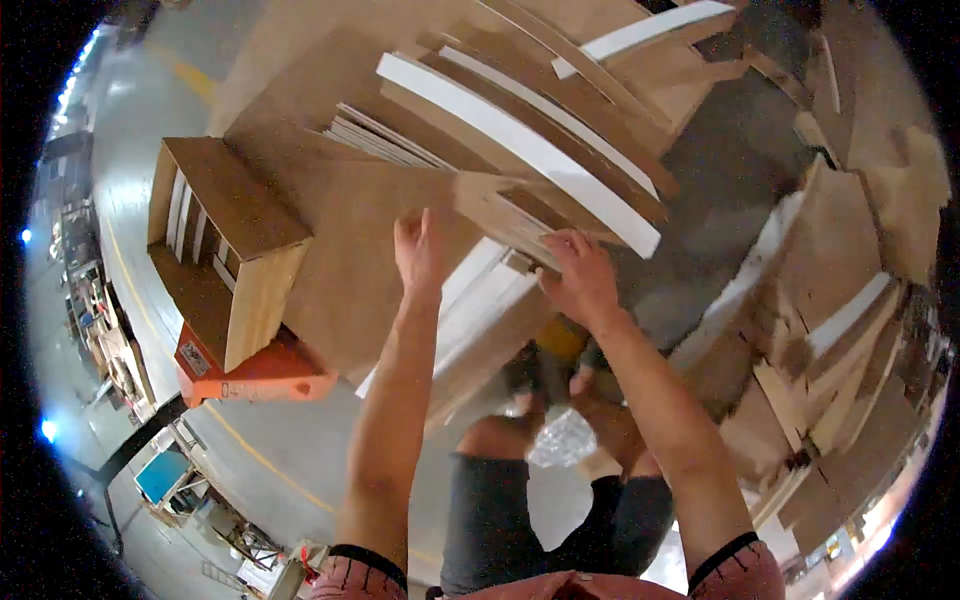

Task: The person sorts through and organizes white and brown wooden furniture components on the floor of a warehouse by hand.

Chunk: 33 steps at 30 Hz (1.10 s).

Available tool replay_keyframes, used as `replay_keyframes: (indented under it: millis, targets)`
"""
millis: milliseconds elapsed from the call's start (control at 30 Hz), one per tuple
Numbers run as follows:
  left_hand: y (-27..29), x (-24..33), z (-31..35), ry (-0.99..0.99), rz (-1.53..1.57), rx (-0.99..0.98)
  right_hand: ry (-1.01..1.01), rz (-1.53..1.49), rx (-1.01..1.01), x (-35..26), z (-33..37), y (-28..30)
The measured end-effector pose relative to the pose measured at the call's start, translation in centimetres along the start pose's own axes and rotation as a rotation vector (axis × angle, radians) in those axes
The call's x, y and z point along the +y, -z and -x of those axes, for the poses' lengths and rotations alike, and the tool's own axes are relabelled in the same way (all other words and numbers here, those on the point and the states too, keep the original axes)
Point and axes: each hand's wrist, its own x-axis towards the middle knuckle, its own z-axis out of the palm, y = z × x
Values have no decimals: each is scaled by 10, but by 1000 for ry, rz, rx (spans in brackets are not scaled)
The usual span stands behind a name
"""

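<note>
My left hand [419,255] is raised over a wide brown board [345,215], its fingers curled together. Anything inside them is too small or hidden to make out. To the right, my right hand [582,278] bends its fingers over the end of a narrow brown board [500,205]. Thin layered edges show beside those fingertips. Under and between the hands lie long white strips [470,300], slanting toward my lower left. Beyond the right hand, a long white-faced strip [530,150] rests across brown boards.
An open brown box-like piece [235,210] with white-edged slats inside sits at left above an orange pallet jack [255,370]. Thin panels [385,140] are stacked farther off. Scrap boards [850,330] pile up on the right. Clear plastic wrap [563,438] lies near my legs.
</note>
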Motion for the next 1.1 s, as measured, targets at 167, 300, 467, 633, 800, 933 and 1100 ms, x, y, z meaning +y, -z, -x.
replay_keyframes:
  millis: [167,300,467,633,800,933,1100]
  targets:
    - [22,-35,-138,118,-253,375,220,-165,-21,-73,-54,-14]
    - [-46,-27,-104,160,-286,162,289,-123,51,-27,-79,-9]
    - [13,-63,-99,-95,89,269,480,-171,250,-39,-105,-20]
    - [34,-61,-72,76,182,90,352,-109,95,-42,-126,-53]
    - [39,-80,-68,25,128,109,166,202,-195,-78,-131,-89]
    - [42,-77,-60,350,150,16,173,287,-219,-87,-128,-83]
    - [46,-38,-32,340,422,136,189,286,-233,-66,-124,-105]
